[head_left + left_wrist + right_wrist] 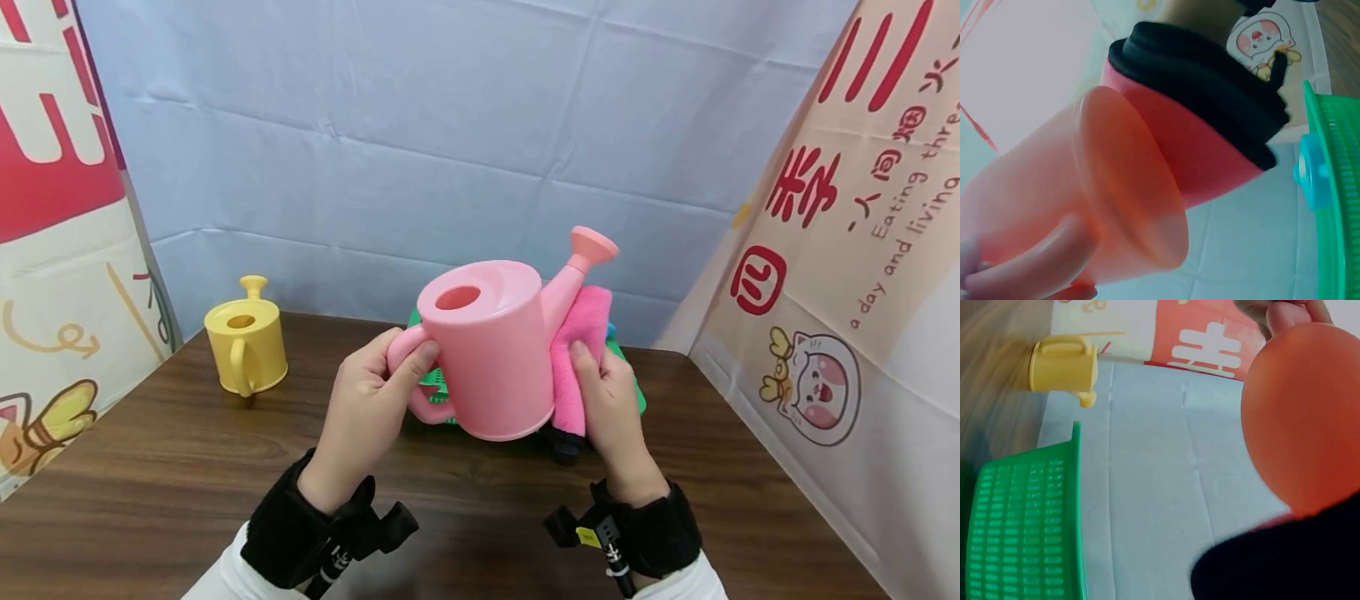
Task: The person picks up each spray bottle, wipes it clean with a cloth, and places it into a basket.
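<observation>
A pink watering can point(495, 367) is held up above the table, its sprinkler spout to the right. My left hand point(363, 408) grips its handle, with the thumb on top of the loop. In my right hand point(611, 408) is a folded pink cloth point(582, 333) with a black edge, pinched under the thumb and lying against the can's spout side. The right wrist view shows the can's round base point(1304, 419) and the dark edge of the cloth point(1291, 562). The right fingers behind the cloth are mostly hidden.
Behind the can, a green slotted basket point(1022, 525) stands on the brown wooden table point(465, 517); a blue piece point(1315, 172) shows at its rim. A small yellow watering can point(251, 350) stands at the back left. Printed cloth screens flank both sides, with a pale blue one behind.
</observation>
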The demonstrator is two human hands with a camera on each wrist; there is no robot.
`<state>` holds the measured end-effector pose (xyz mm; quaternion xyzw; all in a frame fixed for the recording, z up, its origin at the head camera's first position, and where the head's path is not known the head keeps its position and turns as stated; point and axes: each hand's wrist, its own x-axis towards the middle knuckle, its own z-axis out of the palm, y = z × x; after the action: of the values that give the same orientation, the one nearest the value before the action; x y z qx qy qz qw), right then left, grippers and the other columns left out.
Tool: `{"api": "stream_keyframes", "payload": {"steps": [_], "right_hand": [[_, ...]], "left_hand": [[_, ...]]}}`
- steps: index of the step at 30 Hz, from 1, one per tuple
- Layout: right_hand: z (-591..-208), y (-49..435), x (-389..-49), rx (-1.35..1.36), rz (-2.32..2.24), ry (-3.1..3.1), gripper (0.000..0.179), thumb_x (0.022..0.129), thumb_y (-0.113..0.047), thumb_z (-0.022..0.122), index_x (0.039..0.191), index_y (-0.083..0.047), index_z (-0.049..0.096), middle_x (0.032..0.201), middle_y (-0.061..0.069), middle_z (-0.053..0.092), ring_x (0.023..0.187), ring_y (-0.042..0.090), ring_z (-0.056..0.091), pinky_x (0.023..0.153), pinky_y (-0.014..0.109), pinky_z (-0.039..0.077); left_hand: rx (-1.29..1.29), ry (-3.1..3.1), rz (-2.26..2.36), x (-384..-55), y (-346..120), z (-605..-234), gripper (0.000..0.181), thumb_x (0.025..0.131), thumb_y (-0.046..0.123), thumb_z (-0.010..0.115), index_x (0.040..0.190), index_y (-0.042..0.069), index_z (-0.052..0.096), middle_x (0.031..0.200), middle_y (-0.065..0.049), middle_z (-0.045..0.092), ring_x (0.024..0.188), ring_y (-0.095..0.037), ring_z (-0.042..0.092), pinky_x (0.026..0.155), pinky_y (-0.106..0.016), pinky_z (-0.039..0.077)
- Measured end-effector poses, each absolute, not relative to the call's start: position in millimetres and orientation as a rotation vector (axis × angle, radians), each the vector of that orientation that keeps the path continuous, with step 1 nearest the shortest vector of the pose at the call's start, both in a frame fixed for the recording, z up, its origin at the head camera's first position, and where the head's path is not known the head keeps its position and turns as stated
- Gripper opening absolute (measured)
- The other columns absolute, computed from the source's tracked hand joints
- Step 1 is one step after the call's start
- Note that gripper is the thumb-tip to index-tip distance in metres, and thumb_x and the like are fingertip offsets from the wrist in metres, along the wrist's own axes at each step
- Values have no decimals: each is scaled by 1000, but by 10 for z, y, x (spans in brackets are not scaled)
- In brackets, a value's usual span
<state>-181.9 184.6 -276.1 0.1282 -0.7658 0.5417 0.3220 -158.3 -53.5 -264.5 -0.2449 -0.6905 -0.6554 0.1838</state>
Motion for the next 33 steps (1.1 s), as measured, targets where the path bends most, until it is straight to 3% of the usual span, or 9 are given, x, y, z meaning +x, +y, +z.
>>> {"api": "stream_keyframes", "payload": {"steps": [8,17,22,33], "right_hand": [[-2717,1829,-1827,244,1786,-1678,23,96,-27,48,86,-9,58,68,1,56,60,10,53,53,21,44],[-2792,1811,-1872,374,1461,-2138,32,98,-25,48,77,-2,56,63,5,55,56,13,55,49,25,45],[-2810,1864,-1869,488,1285,-2307,29,95,-21,51,72,-4,55,62,3,55,58,14,54,49,27,44],[-2798,1923,-1871,611,1011,-2297,22,88,-14,57,67,-9,52,60,-5,51,54,9,50,47,25,43]], "left_hand": [[-775,-1967,-1877,-1589,-432,-2673,18,91,23,62,82,7,59,64,-6,54,68,-21,59,66,-32,51],[-623,-1927,-1846,-1564,-523,-2646,21,90,23,64,82,4,58,68,-10,58,64,-21,62,67,-32,53],[-521,-1970,-1802,-1578,-575,-2606,27,88,29,66,78,5,57,67,-13,56,65,-21,60,60,-31,51],[-522,-1998,-1797,-1573,-578,-2593,25,88,30,65,81,6,60,67,-11,56,63,-23,58,59,-30,49]]}}
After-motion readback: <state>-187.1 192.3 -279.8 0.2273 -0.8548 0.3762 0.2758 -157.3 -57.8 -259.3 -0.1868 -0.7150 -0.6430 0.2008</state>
